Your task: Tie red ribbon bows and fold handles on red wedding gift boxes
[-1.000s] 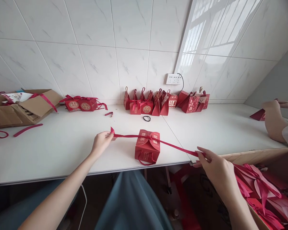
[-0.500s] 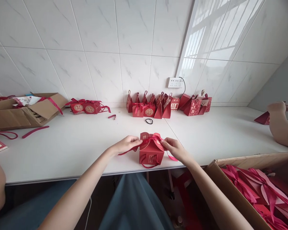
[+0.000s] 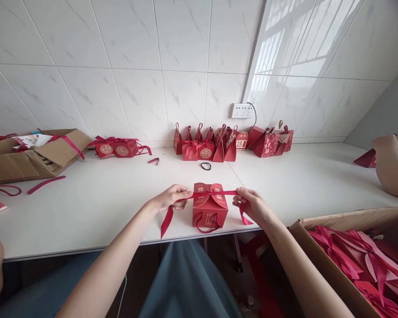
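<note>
A small red gift box [image 3: 210, 212] with gold lettering and a twisted red cord handle stands upright near the table's front edge. Across its folded top runs a red ribbon [image 3: 223, 192], crossed or knotted at the middle. My left hand [image 3: 175, 197] pinches the ribbon just left of the box, and a loose tail hangs below the fingers. To the right of the box, my right hand [image 3: 251, 204] grips the other end, its tail dangling too. Between the two hands the ribbon looks taut.
Finished-looking red boxes [image 3: 205, 151] line the wall, with two more boxes [image 3: 116, 148] to the left. A black hair tie [image 3: 205, 166] lies behind my box. Cardboard boxes stand at left [image 3: 29, 161] and lower right [image 3: 298, 229]. Other people's arms [image 3: 389, 170] show at both sides.
Both hands have drawn apart, the right one moving right, pulling the ribbon straight over the box top. The top flaps now lie flatter.
</note>
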